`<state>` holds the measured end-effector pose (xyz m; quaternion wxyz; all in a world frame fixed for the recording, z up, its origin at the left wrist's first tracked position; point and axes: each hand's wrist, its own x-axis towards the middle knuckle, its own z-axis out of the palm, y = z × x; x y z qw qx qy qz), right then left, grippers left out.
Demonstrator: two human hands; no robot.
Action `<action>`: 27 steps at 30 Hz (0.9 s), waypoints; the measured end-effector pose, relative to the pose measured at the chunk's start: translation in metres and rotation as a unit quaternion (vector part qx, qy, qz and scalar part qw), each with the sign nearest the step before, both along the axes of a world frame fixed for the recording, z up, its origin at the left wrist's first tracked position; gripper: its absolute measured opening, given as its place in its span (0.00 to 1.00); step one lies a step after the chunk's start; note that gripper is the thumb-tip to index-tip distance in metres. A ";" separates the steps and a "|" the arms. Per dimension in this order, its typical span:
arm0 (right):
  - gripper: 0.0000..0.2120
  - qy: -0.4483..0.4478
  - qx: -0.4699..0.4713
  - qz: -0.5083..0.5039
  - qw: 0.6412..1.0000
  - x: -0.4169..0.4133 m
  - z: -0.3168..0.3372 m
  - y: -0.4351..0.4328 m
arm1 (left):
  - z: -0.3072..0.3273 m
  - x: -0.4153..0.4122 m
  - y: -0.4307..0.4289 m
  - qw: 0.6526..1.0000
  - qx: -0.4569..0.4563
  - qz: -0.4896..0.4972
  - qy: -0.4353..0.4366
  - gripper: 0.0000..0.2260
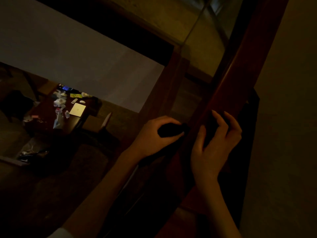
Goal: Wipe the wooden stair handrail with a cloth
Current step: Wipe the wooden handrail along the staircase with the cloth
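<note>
The handrail [240, 66] runs diagonally from lower left to upper right; the left grip [154, 134], closed round the dark cloth [169, 130], sits against its left flank, the right grip [217, 143] rests bent-fingered on top (hold indiscernible in this light), so strokes should follow that axis.

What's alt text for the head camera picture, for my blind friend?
In dim light, a left hand grips a dark bunched cloth beside a slanting reddish-brown wooden handrail, while the right hand rests on the rail. A cluttered dark table sits below.
</note>
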<state>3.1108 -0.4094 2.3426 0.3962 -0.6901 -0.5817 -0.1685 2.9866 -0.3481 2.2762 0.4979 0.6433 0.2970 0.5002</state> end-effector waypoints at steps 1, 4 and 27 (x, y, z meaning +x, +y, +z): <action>0.18 0.002 -0.003 -0.002 1.000 0.000 0.000 0.000 | -0.004 -0.003 -0.001 1.000 -0.003 -0.014 0.003 0.04; 0.18 0.000 -0.009 -0.001 1.000 -0.001 -0.002 0.000 | -0.018 -0.020 -0.008 0.997 -0.016 -0.073 0.029 0.07; 0.17 -0.003 0.014 0.030 0.999 0.006 -0.008 0.001 | 0.018 0.017 -0.008 0.998 0.014 0.060 0.019 0.14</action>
